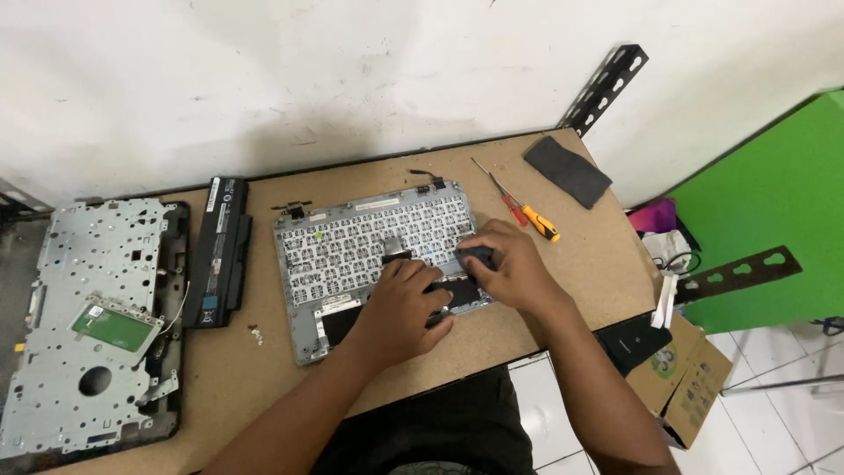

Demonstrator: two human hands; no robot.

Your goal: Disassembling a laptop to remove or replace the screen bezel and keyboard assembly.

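A grey laptop top case (352, 242), flipped over with the underside of its keyboard showing, lies in the middle of the brown table (264, 369). My left hand (400, 303) presses down on its near edge, fingers over a black part. My right hand (505, 264) sits beside it, with its fingers on a small black piece (477, 256) at the case's right side. Whether that hand grips the piece or only touches it is unclear.
A metal laptop chassis (92, 317) with a green board lies at the left, a black battery (220, 251) beside it. Two screwdrivers (526, 211) and a dark cloth (567, 171) lie at the back right. A cardboard box (681, 374) stands off the table's right edge.
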